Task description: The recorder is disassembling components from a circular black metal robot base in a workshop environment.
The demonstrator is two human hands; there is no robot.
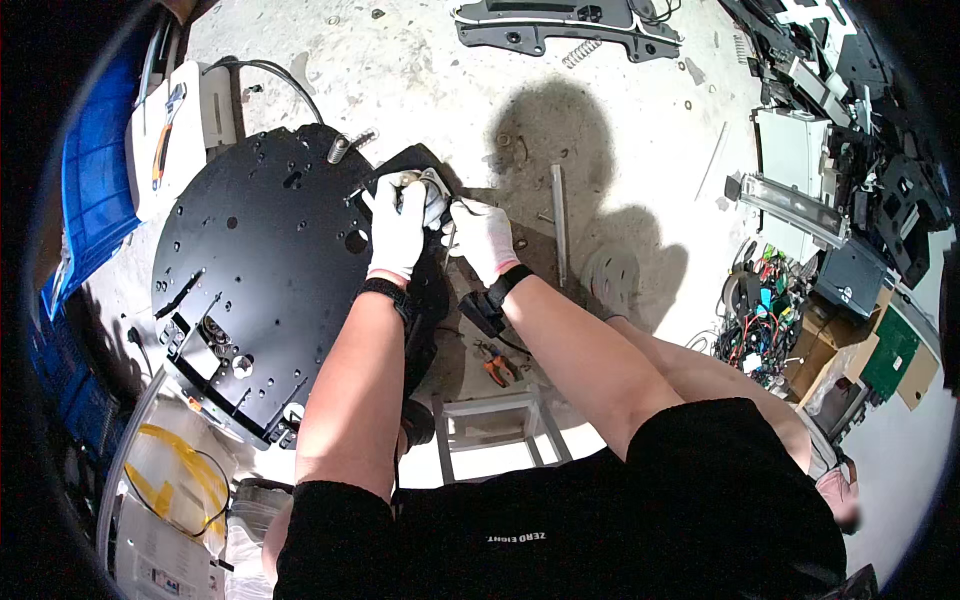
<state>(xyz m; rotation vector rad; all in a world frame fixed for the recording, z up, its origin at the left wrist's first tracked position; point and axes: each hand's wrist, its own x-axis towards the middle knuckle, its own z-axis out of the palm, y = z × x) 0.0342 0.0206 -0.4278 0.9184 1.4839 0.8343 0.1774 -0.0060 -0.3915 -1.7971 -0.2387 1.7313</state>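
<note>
My left hand (398, 230), in a white glove, has its fingers curled round a small metal fitting (432, 178) at the right edge of a large black round plate (270, 240). The fitting's exact kind is partly hidden by the fingers. Just to the right, my right hand (484, 238), also gloved, is closed on a thin metal rod-like tool (450, 236). Its upper end points toward the fitting. The plate has several holes and slots, and a coil spring (340, 150) lies at its far edge.
Orange-handled pliers (497, 366) lie on the floor near a grey stool frame (488, 405). A metal strip (559, 225) lies right of my hands. An adjustable wrench (168, 135) rests on a white panel at left. Tangled wires (765, 310) and dismantled parts crowd the right.
</note>
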